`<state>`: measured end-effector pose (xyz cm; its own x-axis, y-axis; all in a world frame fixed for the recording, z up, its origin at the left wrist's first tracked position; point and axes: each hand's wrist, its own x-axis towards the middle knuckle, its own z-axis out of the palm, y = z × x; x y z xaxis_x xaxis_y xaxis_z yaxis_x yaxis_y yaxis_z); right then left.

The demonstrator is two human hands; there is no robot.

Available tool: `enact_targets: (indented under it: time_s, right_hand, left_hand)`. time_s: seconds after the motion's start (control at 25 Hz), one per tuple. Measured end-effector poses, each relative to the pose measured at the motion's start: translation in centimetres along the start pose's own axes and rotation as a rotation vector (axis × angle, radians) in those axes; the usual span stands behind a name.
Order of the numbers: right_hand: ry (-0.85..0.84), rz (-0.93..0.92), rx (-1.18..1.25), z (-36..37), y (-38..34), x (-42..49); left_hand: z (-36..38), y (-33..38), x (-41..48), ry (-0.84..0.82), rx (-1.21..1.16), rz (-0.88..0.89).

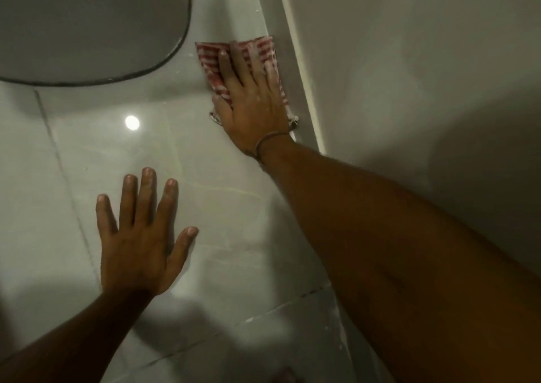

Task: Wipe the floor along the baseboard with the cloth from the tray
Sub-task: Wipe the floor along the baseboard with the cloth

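Note:
A red-and-white striped cloth lies flat on the glossy tiled floor, its right edge against the white baseboard. My right hand presses down on the cloth with fingers spread, covering most of it; a thin band circles the wrist. My left hand rests flat on the floor nearer to me, palm down, fingers apart, holding nothing. The tray is not in view.
A grey rug with a dark rounded edge lies on the floor at the upper left. The wall rises to the right of the baseboard. A ceiling light's reflection shines on the tile between the rug and my left hand.

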<state>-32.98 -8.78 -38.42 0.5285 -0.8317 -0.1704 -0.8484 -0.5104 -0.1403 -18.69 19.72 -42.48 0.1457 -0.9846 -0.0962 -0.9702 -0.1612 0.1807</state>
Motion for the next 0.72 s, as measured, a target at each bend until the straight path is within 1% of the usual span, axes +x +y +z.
enact_targets:
  time_s: [0.24, 0.48, 0.6, 0.72]
  right_hand:
    - [0.018, 0.136, 0.102, 0.3, -0.2, -2.9]
    - [0.004, 0.167, 0.141, 0.5, -0.2, -6.7]
    - [0.050, 0.189, 0.155, 1.4, -0.2, -10.4]
    - [0.083, 0.194, 0.122, 2.8, 0.0, -16.2]
  left_hand:
    - [-0.2, 0.1, 0.2, -0.012, -0.018, -0.001]
    - [-0.5, 0.3, 0.2, -0.022, -0.015, -0.011]
    - [-0.6, 0.3, 0.1, -0.023, 0.001, -0.015]
    - [-0.6, 0.3, 0.3, -0.027, 0.002, -0.013]
